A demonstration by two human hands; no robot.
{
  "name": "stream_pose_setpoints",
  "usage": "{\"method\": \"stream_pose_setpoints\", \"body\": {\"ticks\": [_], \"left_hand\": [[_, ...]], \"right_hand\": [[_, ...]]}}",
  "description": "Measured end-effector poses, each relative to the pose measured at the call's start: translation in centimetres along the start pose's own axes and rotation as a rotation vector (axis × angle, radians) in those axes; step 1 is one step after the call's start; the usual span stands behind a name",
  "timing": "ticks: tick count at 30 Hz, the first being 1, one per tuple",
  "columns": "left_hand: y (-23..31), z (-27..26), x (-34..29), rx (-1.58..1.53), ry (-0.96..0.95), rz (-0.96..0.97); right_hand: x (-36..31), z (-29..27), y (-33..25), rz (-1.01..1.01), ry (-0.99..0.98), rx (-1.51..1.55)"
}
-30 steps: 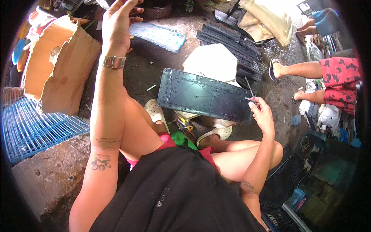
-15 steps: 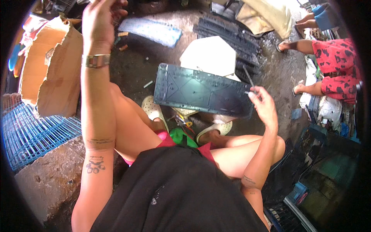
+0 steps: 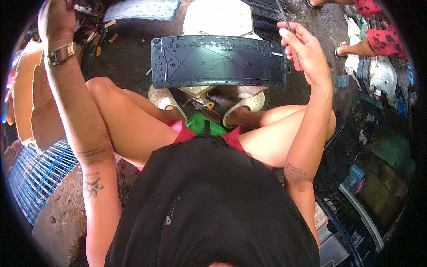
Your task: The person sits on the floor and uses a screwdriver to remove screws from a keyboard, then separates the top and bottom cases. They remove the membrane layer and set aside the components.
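Note:
Across a white angular block (image 3: 218, 18) in front of my knees lies a black plastic panel (image 3: 213, 66), long and ribbed, with small studs along its far edge. My right hand (image 3: 307, 51) is closed around a screwdriver, just off the panel's right end. The red handle (image 3: 297, 61) shows below the fingers, and the thin shaft (image 3: 282, 11) points up and away. At the upper left, my left hand (image 3: 58, 22) is stretched out far from the panel, above a torn cardboard box. Its fingers are partly cut off by the picture's edge, so what they do is hidden.
The cardboard box (image 3: 49, 107) and a blue wire rack (image 3: 42, 178) stand at my left. Small coloured scraps (image 3: 95, 40) litter the dark floor by a pale blue-white slab (image 3: 142, 10). A tool with yellow (image 3: 210, 105) lies between my feet. Another person's legs (image 3: 360, 46) are at far right.
My left hand has reached farther left. My right hand has turned, now showing the screwdriver's red handle. The view has shifted, and the panel appears higher and more level.

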State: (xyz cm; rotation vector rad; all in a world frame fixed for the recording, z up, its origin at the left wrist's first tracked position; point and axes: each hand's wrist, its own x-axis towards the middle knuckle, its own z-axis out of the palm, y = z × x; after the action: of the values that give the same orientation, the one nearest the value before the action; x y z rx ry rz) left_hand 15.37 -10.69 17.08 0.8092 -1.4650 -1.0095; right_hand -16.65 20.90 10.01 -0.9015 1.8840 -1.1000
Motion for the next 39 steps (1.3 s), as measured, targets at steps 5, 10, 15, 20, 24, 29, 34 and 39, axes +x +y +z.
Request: {"method": "stream_pose_setpoints", "body": {"ticks": [5,10,15,20,24,29,34,39], "left_hand": [[-1.0,-1.8,1.0,0.221,-0.07,-0.055],[-3.0,-3.8,2.4,0.017,-0.081,-0.156],[-4.8,-4.4,2.8,-0.084,-0.022,-0.125],[-4.8,-4.6,3.1,-0.083,0.014,-0.158],[-4.9,-4.8,3.2,-0.121,-0.058,-0.142],[-6.5,-5.9,3.8,-0.048,-0.165,-0.077],[-9.1,-8.3,6.1,0.221,-0.372,-0.04],[-15.0,-9.4,7.8,0.666,-0.432,0.226]], "right_hand": [[-0.6,0.0,0.8,0.08,-0.036,-0.075],[-0.8,0.0,0.8,0.076,-0.02,-0.067],[-1.0,0.2,0.6,0.02,-0.008,-0.096],[-1.4,-0.1,0.7,0.013,0.0,-0.064],[-1.7,-0.4,0.6,0.043,0.027,-0.056],[-1.6,-0.7,1.6,-0.004,0.073,-0.127],[-0.3,0.3,2.4,-0.115,0.1,-0.072],[3.8,4.9,-0.6,-0.241,0.297,-0.174]]}}
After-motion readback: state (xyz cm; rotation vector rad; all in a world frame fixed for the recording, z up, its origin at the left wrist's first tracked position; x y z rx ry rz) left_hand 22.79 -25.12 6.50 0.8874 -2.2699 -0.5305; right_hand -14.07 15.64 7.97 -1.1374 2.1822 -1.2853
